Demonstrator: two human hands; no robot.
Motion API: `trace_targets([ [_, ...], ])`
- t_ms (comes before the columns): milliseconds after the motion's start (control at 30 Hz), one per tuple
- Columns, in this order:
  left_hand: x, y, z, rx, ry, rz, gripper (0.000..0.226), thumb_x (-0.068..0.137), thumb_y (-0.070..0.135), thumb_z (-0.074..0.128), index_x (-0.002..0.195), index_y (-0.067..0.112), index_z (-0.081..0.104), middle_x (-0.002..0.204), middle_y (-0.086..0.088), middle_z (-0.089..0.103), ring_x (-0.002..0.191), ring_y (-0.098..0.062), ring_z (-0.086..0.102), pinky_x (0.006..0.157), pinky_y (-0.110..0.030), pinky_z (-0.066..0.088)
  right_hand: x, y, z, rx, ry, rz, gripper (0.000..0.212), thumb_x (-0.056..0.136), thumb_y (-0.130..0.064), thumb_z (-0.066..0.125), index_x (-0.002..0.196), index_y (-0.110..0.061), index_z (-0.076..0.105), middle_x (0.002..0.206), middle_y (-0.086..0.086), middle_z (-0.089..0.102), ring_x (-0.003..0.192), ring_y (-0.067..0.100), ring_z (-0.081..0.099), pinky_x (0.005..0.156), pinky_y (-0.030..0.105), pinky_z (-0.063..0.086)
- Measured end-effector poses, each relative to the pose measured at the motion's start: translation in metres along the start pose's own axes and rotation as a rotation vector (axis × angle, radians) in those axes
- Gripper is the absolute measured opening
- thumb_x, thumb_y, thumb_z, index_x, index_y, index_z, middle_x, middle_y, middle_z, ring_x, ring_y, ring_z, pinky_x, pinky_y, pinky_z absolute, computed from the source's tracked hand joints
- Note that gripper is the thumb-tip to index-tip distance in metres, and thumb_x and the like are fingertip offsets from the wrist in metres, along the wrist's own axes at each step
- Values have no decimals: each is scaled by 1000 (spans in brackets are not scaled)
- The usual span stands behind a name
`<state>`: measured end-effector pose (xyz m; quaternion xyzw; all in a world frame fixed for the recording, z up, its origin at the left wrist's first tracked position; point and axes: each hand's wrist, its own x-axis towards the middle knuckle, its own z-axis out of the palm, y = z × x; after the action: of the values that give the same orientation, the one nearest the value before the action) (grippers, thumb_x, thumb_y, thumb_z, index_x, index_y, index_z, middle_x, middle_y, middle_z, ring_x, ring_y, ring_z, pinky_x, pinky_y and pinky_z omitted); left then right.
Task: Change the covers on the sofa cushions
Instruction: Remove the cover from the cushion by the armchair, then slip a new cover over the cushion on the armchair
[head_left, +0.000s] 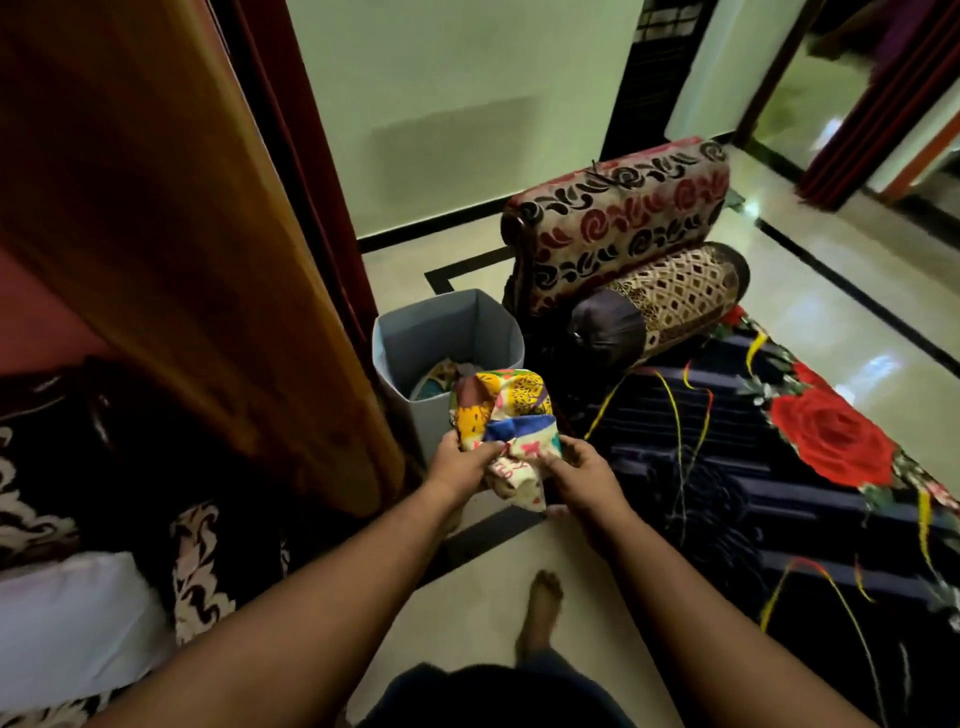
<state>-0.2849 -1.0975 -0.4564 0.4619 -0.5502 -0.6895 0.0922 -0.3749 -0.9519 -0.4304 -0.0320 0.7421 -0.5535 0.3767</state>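
Right between the two hands there's a bunched-up colourful cover (501, 423), yellow and blue patchwork-looking print, held just above the near rim of a grey fabric bin (447, 338). The left hand (460, 465) pinches the left side of the bundle and the right hand (582, 470) has fingers curled around its lower right edge, so both are clamped on the cloth, close together with only the fabric between them.

My guess is this is the "fetch a cover" stage: it's either just come out of the bin or is about to go in, and honestly I can't tell which from this. If it's a fresh one, the next move would be shaking it open and finding the opening, then carrying it to a cushion. Candidates: a patterned maroon cushion (618, 218) standing beyond the hands, with a bolster (665, 301) lying against its base, both on the far end of a dark rose blanket (779, 467) that spreads out to the right of the hands.

Stuff that's hard to make out: the bin's contents are mostly hidden by the bundle, just a bit of more cloth showing. A white pillow (72, 623) sits well off to the left of the hands, cut off by the frame edge. A wooden panel (156, 234) blocks most of the left side. Can't see any zip or opening on the cover, it's too scrunched.
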Motion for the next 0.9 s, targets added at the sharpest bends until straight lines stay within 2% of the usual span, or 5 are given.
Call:
trace_targets([
  [200, 113, 27, 7, -25, 197, -62, 55, 55, 47, 83, 96, 13, 71, 91, -8, 77, 87, -28, 74, 83, -49, 61, 129, -59, 5, -225, -179, 24, 45, 91, -29, 71, 133, -23, 55, 118, 3, 69, 93, 26, 73, 58, 47, 62],
  [400, 226, 62, -2, -82, 262, -125, 63, 55, 48, 86, 108, 18, 70, 98, -3, 77, 91, -24, 75, 84, -48, 61, 240, -105, 31, -486, -231, -55, 63, 76, -48, 79, 131, -25, 57, 110, 0, 72, 101, 19, 69, 92, 46, 57],
  [700, 452, 26, -44, 49, 280, -259, 88, 44, 60, 86, 120, 25, 60, 109, -1, 73, 93, -24, 72, 84, -47, 61, 389, -139, 91, -501, -260, 51, 55, 94, -24, 71, 144, -13, 51, 133, 4, 63, 110, 9, 58, 96, 22, 43],
  [800, 499, 5, -56, 118, 235, -342, 94, 30, 60, 94, 112, 28, 59, 105, -10, 74, 88, -33, 74, 76, -56, 61, 425, -135, 105, -551, -281, 94, 62, 94, -27, 71, 149, -15, 45, 144, 9, 56, 127, 19, 56, 106, 27, 41],
  [900, 495, 47, -45, 305, 238, -384, 68, 65, 44, 87, 122, 25, 54, 114, -15, 69, 100, -34, 68, 86, -51, 59, 446, -138, 109, -568, -257, 115, 63, 95, -30, 68, 150, -14, 44, 147, 12, 53, 135, 26, 50, 108, 30, 38],
])
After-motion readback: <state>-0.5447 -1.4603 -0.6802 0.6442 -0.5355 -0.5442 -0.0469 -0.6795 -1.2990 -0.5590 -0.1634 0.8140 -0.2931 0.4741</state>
